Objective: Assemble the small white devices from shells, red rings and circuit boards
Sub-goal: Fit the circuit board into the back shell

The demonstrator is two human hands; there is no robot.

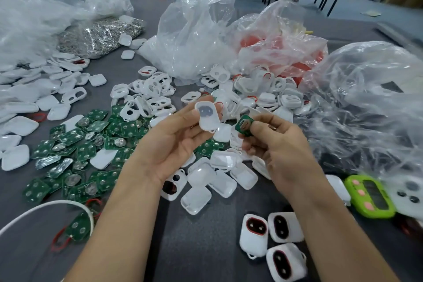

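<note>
White shell (207,117) pinched in left hand (176,139), palm up, thumb and fingertips curled round its edges. Green circuit board (243,124) gripped between right hand (274,144) thumb and forefinger, just beside it, both held above the table (206,247) piles.

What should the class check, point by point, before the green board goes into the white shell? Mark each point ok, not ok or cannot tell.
1. Left hand holds the white shell firmly: ok, thumb and fingers grip its edges.
2. Right hand holds the green board: ok, pinched at the fingertips.
3. Gap between board and shell is free: ok, they are apart with nothing between them.
4. Board turned the right way: cannot tell, fingers cover much of it.
5. Red ring already in the shell: cannot tell.
6. Finished devices kept apart from loose parts: ok, they lie grouped at the near edge.
</note>
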